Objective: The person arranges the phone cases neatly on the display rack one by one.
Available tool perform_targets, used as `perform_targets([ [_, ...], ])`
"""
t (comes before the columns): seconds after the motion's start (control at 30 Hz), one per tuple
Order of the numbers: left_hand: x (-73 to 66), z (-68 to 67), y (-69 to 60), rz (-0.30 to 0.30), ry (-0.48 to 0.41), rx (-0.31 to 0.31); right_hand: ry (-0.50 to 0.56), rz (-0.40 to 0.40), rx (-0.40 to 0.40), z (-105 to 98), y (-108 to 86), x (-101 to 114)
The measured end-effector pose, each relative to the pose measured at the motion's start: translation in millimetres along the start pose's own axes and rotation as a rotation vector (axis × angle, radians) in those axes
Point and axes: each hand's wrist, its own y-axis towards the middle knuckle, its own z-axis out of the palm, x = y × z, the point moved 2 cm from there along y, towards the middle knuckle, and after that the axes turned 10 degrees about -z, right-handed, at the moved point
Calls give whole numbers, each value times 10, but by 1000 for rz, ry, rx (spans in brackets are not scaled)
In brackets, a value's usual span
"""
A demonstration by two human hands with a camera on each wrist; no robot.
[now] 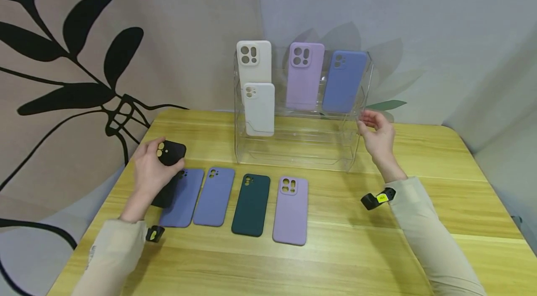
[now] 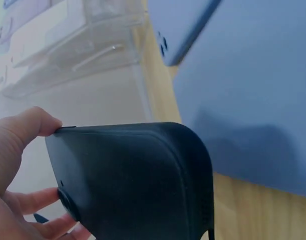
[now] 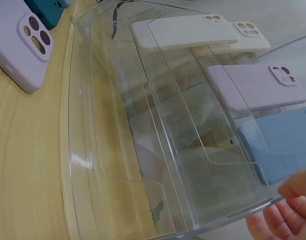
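My left hand (image 1: 153, 170) grips a black phone case (image 1: 172, 152) by its upper part, tilted up at the left end of a row of cases. In the left wrist view the thumb and fingers pinch the dark case (image 2: 127, 175) at its edges. Beside it on the table lie two blue-purple cases (image 1: 214, 197), a dark green case (image 1: 250, 205) and a light purple case (image 1: 290, 212). My right hand (image 1: 379, 140) pinches the right side edge of a clear tiered rack (image 1: 293, 156); in the right wrist view the fingers (image 3: 293, 210) are at that edge.
The rack holds two white cases (image 1: 259, 114) at the left, one in front of the other, then a purple case (image 1: 305, 79) and a blue case (image 1: 344, 84) on its upper tier. A wall with black leaf patterns stands behind the wooden table (image 1: 344, 258).
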Motion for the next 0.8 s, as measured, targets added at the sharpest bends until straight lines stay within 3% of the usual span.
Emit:
perform_targets([
  [0.13,-115,-10,-8,53,-47,-43,5,-13,-3,-5,-7,26],
  [0.43,-349,40,-28,133,-100,-80,2,-4,-5,-4,1,-3],
  [0.8,-684,179,-8,209,-166,-32,30,22,-7,4,28,-135],
])
